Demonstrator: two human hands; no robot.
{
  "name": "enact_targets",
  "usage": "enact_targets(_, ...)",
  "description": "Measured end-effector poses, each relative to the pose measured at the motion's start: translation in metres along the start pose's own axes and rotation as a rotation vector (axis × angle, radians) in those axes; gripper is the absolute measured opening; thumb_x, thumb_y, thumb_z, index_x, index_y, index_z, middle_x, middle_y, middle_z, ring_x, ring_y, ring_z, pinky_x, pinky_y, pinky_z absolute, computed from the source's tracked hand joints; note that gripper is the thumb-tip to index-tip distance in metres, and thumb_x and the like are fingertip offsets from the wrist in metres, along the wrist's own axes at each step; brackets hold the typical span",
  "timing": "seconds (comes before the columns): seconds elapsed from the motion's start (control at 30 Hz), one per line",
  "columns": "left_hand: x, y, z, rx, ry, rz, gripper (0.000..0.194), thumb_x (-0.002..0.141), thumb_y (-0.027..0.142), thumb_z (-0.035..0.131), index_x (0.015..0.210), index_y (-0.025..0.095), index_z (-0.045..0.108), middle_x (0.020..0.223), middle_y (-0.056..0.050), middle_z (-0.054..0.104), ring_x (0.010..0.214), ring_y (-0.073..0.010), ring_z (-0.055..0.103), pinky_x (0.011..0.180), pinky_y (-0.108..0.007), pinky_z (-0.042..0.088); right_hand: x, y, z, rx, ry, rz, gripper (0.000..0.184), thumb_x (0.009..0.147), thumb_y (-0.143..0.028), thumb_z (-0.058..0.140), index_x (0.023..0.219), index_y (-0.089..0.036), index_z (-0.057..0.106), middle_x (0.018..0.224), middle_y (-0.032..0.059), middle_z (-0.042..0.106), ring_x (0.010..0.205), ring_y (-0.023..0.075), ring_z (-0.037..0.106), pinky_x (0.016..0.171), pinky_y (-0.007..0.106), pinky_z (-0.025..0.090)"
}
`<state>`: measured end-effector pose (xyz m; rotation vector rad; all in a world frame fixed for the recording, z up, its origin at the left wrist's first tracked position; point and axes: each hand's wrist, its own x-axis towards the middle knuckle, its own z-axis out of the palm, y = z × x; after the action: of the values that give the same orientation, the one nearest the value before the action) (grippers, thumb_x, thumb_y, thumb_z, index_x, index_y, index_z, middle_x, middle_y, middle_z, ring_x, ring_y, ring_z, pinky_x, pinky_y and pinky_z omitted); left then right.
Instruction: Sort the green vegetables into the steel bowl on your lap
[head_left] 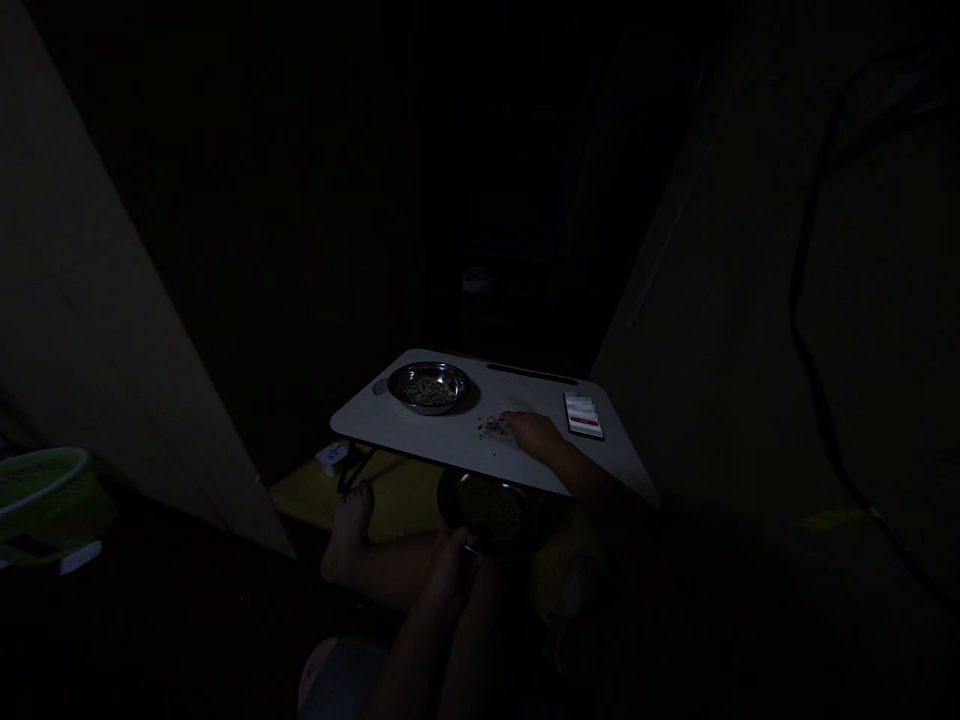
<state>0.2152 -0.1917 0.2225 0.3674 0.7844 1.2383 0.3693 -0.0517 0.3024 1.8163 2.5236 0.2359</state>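
Observation:
The scene is very dark. Below the near edge of a small white folding table [420, 432], my left hand [454, 548] grips the rim of a dark, shiny bowl [491, 508] with greenish contents. My right hand [531, 432] rests on the tabletop, fingers stretched toward a scatter of small green bits [492, 427]. A pale patch, perhaps a thin sheet, shows around its fingertips. To its left stands a steel bowl [429, 390] holding small pale-green pieces, too small to name.
A phone [583, 414] with a lit screen lies on the table's right side. A slot [532, 374] runs along its far edge. Beneath it is a yellowish mat [405, 500] with a small white box [332, 458]. A green tub [56, 505] stands far left; a cable [799, 330] hangs right.

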Motion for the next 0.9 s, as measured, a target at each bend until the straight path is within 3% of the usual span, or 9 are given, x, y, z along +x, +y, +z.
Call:
enact_targets(0.33,0.0011,0.0000,-0.0017,-0.001,-0.014,-0.007,0.032,0.052,0.008,0.048,0.083,0.015,0.051,0.071,0.000,0.054,0.066,-0.0094,0.051,0.060,-0.022,0.040,0.0017,-0.0036,-0.0021,-0.007,-0.010,0.000,0.039,0.078,-0.015,0.035,0.115,-0.023,0.044,0.106,0.0066,0.057,0.092,0.0194,0.053,0.069,0.027,0.038)
enact_targets(0.5,0.0007,-0.0001,-0.0011,0.004,0.007,-0.018,0.022,0.052,0.007,0.048,0.073,0.014,0.050,0.064,0.000,0.054,0.074,-0.0125,0.052,0.064,-0.023,0.040,0.0024,-0.0037,-0.0008,0.012,-0.018,0.005,0.037,0.080,-0.019,0.034,0.117,-0.023,0.042,0.109,0.0073,0.055,0.093,0.0196,0.052,0.071,0.028,0.037)
enact_targets(0.6,0.0020,-0.0010,-0.0019,0.030,0.024,-0.023,0.015,0.053,0.008,0.047,0.067,0.014,0.047,0.058,0.001,0.051,0.069,-0.0117,0.051,0.059,-0.022,0.039,0.0051,-0.0044,0.0006,0.022,-0.006,0.000,0.038,0.080,-0.019,0.035,0.116,-0.024,0.043,0.109,0.0065,0.055,0.094,0.0190,0.052,0.071,0.027,0.037)
enact_targets(0.73,0.0047,-0.0030,-0.0043,0.032,0.021,-0.010,0.013,0.053,0.007,0.048,0.063,0.014,0.046,0.058,0.002,0.051,0.057,-0.0072,0.047,0.053,-0.020,0.036,0.0090,-0.0054,0.0022,0.011,-0.002,-0.018,0.037,0.078,-0.017,0.037,0.112,-0.023,0.046,0.105,0.0059,0.058,0.091,0.0190,0.053,0.067,0.026,0.038)
enact_targets(0.9,0.0057,-0.0029,-0.0058,0.042,0.004,-0.024,0.018,0.053,0.007,0.046,0.070,0.013,0.050,0.060,0.000,0.052,0.066,-0.0102,0.051,0.056,-0.021,0.038,0.0094,-0.0058,0.0023,0.009,0.027,-0.039,0.038,0.077,-0.015,0.036,0.113,-0.024,0.045,0.105,0.0055,0.057,0.090,0.0184,0.053,0.067,0.026,0.037)
